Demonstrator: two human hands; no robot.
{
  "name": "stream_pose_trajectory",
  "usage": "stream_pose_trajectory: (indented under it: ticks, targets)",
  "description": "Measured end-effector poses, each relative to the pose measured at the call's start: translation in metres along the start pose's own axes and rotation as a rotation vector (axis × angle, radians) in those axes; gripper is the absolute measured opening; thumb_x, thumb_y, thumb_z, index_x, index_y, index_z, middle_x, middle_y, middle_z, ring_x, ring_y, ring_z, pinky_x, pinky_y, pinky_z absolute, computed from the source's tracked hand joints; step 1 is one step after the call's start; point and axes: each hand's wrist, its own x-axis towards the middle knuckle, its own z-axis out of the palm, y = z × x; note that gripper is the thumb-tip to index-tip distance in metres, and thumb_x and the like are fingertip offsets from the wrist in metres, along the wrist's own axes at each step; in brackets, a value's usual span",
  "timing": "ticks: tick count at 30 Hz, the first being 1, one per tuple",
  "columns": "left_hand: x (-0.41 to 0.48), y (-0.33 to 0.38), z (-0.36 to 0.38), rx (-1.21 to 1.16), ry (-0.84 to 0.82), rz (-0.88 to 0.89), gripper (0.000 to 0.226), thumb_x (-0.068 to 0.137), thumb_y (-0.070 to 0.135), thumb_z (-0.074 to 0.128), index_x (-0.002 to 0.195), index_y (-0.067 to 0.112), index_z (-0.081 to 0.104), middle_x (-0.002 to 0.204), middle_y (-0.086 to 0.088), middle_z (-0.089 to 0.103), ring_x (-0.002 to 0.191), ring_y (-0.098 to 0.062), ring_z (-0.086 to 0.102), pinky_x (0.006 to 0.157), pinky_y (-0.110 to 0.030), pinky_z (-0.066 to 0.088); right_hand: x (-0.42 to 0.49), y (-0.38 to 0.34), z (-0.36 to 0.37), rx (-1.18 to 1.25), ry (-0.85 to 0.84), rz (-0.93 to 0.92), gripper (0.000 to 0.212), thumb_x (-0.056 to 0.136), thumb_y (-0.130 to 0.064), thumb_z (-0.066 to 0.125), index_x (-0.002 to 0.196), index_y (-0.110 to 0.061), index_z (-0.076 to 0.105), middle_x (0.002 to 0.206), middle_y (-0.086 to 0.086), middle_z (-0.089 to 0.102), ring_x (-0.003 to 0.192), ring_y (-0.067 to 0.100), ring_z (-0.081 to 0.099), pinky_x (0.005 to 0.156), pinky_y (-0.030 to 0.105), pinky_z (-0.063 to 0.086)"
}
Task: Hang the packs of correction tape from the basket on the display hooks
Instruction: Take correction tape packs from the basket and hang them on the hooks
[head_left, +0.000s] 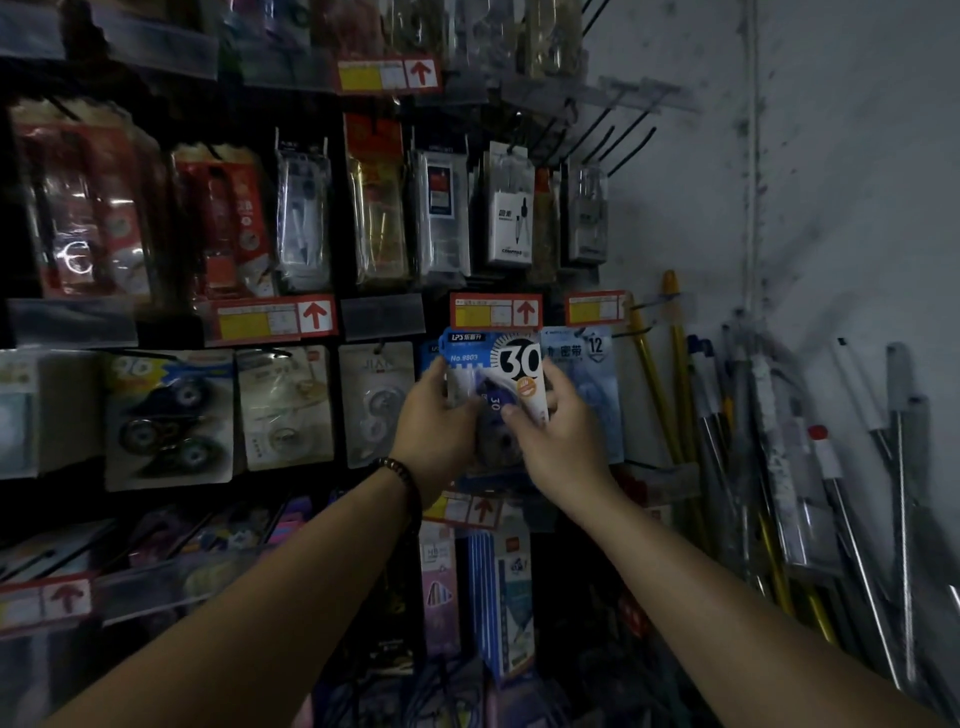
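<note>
A blue and white pack of correction tape (493, 364), marked with a large 30, is held up against the display wall just under a red and yellow price tag (496, 310). My left hand (441, 421) grips its left edge and my right hand (550, 431) grips its right edge and front. More blue packs hang behind it, mostly hidden. A pale blue pack marked 12 (592, 384) hangs right beside it. The hook that carries this row is hidden by the pack. No basket is in view.
Other correction tape packs (283, 405) hang to the left, and compass sets (511, 223) above. Bare black hooks (618, 140) stick out at the upper right. Yellow and metal poles (769, 467) lean against the grey wall on the right.
</note>
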Motion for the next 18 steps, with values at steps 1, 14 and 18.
stream_pose_trajectory:
  ticks: [1,14,18]
  targets:
    - [0.003,-0.002,0.000,0.004,0.032,-0.001,0.046,0.104,0.008,0.060,0.144,0.028,0.053,0.127,0.003,0.070,0.111,-0.018,0.073,0.093,-0.046,0.064,0.001,0.001,0.001,-0.001,0.018,-0.008,0.055,0.098,-0.018,0.071,0.148,-0.029,0.051,0.124,-0.004,0.071,0.109,0.013,0.069,0.090,0.032,0.059]
    - [0.011,-0.008,-0.002,0.152,0.127,0.002,0.086,0.087,0.009,0.084,0.157,0.031,0.041,0.122,-0.003,0.071,0.106,-0.019,0.073,0.088,-0.046,0.065,0.021,0.013,0.011,-0.009,0.047,0.034,0.073,0.096,-0.033,0.070,0.161,-0.030,0.035,0.142,-0.002,0.064,0.124,0.020,0.066,0.099,0.048,0.059]
    - [0.005,-0.006,-0.005,0.207,0.120,0.036,0.077,0.088,0.009,0.081,0.156,0.026,0.047,0.086,0.008,0.072,0.079,-0.008,0.073,0.074,-0.030,0.065,0.019,0.007,0.008,-0.049,0.017,0.057,0.064,0.095,-0.037,0.069,0.155,-0.028,0.048,0.126,-0.007,0.071,0.113,0.015,0.070,0.091,0.040,0.062]
